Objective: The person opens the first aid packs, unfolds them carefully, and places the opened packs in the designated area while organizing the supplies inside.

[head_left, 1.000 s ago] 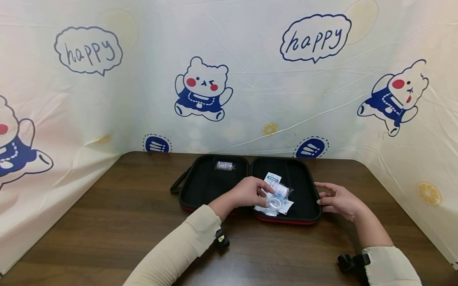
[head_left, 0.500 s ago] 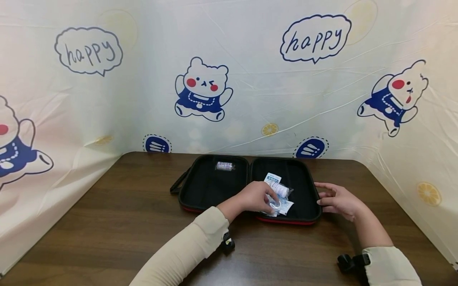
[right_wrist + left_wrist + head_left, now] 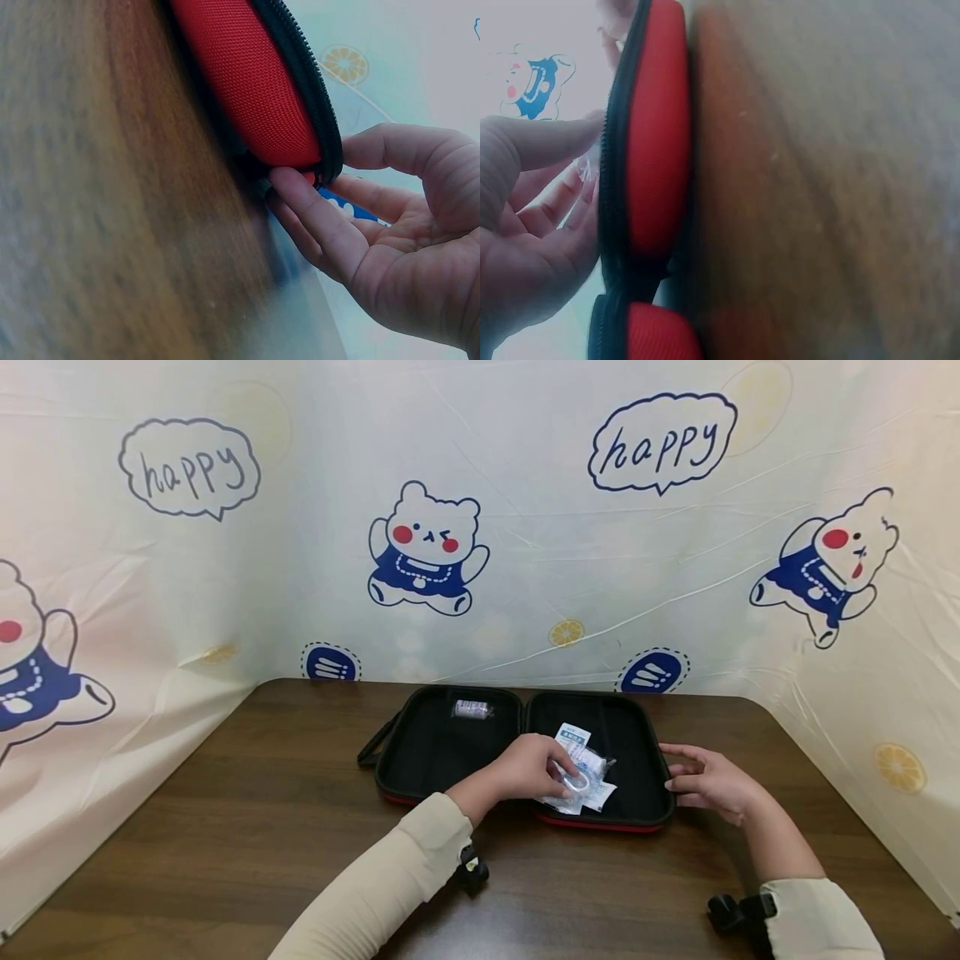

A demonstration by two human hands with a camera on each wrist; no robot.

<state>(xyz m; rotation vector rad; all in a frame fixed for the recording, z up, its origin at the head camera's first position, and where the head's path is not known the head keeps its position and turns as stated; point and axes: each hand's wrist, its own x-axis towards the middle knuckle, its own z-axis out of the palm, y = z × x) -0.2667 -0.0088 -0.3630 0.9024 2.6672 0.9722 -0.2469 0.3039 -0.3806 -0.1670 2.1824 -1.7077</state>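
Note:
A black-lined zip case with a red shell lies unfolded on the table. My left hand reaches into its right half and pinches a clear-wrapped ring-shaped roll on the pile. In the left wrist view a bit of clear plastic shows between the fingers of that hand. The pile also has a blue-and-white packet, a wrapped white roll and a flat packet. My right hand holds the case's right edge, thumb at the zip rim and fingers against the outer side.
Inside the case's left half lies a small wrapped roll at the back. A carrying strap sticks out on the left. The brown wooden table ends at a printed curtain behind and on both sides.
My left hand has dipped right into the pile onto the ring-shaped roll, then lifted slightly back and left, the roll tilting with its fingers. My right hand has stayed at the case edge.

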